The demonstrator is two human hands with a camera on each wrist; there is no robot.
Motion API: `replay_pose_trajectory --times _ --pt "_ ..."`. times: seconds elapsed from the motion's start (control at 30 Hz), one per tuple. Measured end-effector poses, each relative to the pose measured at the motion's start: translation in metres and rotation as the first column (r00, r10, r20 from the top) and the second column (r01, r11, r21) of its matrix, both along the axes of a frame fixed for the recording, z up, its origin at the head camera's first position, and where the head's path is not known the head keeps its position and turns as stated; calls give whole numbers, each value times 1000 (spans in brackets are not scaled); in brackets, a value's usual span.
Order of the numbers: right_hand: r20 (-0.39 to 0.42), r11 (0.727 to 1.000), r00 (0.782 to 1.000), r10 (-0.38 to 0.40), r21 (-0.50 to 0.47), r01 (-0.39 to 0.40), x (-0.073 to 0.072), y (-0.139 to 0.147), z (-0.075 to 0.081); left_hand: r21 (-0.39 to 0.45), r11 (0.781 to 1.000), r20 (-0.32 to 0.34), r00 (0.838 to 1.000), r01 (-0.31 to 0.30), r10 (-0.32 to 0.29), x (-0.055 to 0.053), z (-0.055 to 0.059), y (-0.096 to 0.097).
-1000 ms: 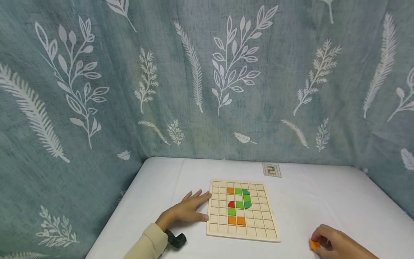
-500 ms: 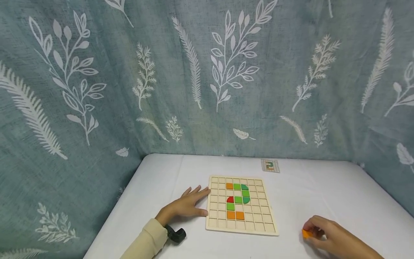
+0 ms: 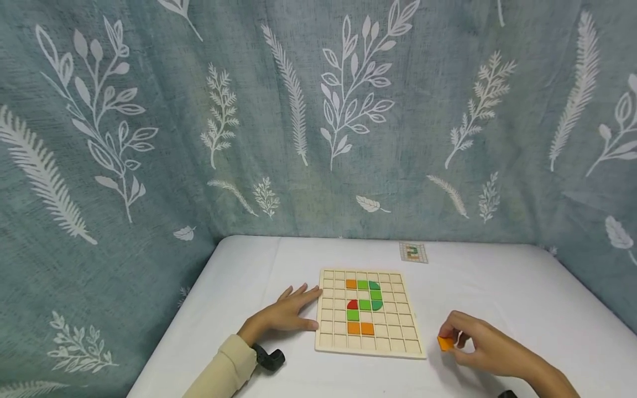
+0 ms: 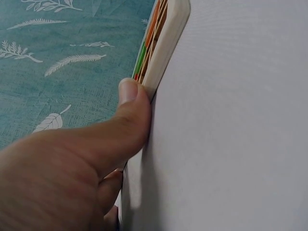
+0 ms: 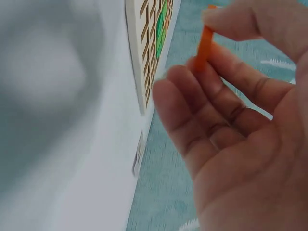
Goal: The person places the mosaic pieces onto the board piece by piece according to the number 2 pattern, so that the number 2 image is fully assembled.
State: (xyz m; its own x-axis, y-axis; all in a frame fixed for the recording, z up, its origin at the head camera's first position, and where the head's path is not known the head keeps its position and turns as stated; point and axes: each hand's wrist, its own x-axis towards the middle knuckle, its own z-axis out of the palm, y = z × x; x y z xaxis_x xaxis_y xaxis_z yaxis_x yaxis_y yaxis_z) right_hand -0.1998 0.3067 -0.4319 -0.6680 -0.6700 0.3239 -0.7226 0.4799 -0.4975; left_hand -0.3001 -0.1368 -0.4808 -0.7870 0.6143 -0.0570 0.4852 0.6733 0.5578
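A wooden grid board (image 3: pixel 398 342) lies on the white table, with orange, green and red tiles set in some of its squares. My left hand (image 3: pixel 286 315) rests at the board's left edge, fingers spread; in the left wrist view the thumb (image 4: pixel 129 94) presses against its side. To the right of the board, my right hand (image 3: pixel 480 345) pinches an orange square tile (image 3: pixel 445 344) between thumb and fingers. From the right wrist, this tile (image 5: pixel 204 48) shows edge-on, with the other fingers curled loosely beneath it.
A small pattern card (image 3: pixel 413 252) showing a similar coloured figure lies behind the board, toward the table's back edge. A black wrist strap piece (image 3: pixel 270 359) sits at the left wrist. Patterned teal cloth (image 3: pixel 298 210) hangs behind and beside the table (image 3: pixel 298 376).
My right hand has lifted the orange tile and carried it left, closer to the board. The left hand stays at the board's edge. The head view has shifted slightly.
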Motion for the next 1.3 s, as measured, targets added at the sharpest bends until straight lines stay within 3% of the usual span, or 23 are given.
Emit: replay_pose_trajectory --times 0.37,0.83,1.3 --pt "32 994 996 -87 65 85 -24 -51 4 2 1000 -5 1000 -6 6 2 -3 -6" --pt "147 997 988 -46 69 36 -49 -86 -9 2 1000 -6 1000 4 -4 3 -5 -5" --pt "169 986 980 -103 145 78 -48 -101 -17 15 1000 -5 1000 2 -2 0 -3 -1"
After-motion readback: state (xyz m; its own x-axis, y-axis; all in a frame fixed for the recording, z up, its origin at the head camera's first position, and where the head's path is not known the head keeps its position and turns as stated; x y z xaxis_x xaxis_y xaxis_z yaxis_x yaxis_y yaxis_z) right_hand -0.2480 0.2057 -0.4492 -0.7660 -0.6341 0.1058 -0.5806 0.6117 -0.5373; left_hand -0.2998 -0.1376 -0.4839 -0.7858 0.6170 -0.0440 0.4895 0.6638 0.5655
